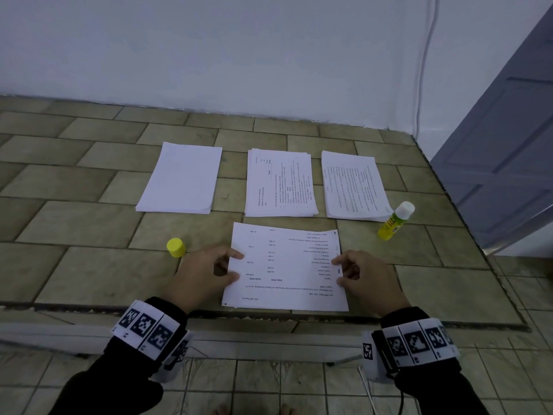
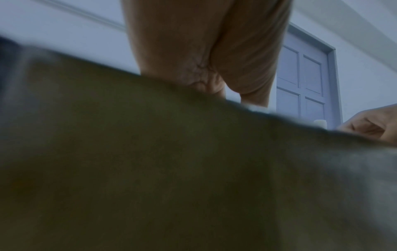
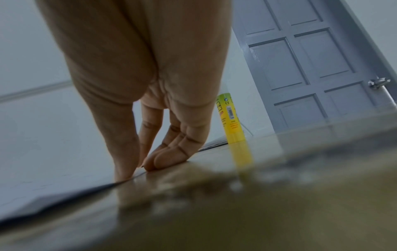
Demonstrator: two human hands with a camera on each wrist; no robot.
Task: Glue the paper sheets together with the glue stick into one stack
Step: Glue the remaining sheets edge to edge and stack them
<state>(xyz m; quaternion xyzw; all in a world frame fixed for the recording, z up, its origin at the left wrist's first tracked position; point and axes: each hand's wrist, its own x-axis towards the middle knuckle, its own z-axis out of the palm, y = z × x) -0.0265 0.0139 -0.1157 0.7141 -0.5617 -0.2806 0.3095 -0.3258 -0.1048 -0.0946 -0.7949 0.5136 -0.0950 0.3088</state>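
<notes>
A printed sheet [image 1: 287,268] lies at the table's front edge, on or over other paper, I cannot tell. My left hand [image 1: 236,265] rests thumb and index fingertip on its left edge. My right hand [image 1: 338,271] touches its right edge; in the right wrist view the right hand [image 3: 139,168] has its thumb down at the sheet's [image 3: 53,178] edge and straight fingers on the table beside it. The glue stick [image 1: 395,221] stands uncapped at the right, also seen as the glue stick [image 3: 233,122] behind my fingers. Its yellow cap [image 1: 176,247] sits left of my left hand.
Three paper stacks lie across the back of the tiled table [image 1: 89,223]: a blank one [image 1: 179,178], a printed middle one [image 1: 281,184] and a printed right one [image 1: 354,187]. A wall is behind, and a grey door [image 1: 508,145] stands at the right.
</notes>
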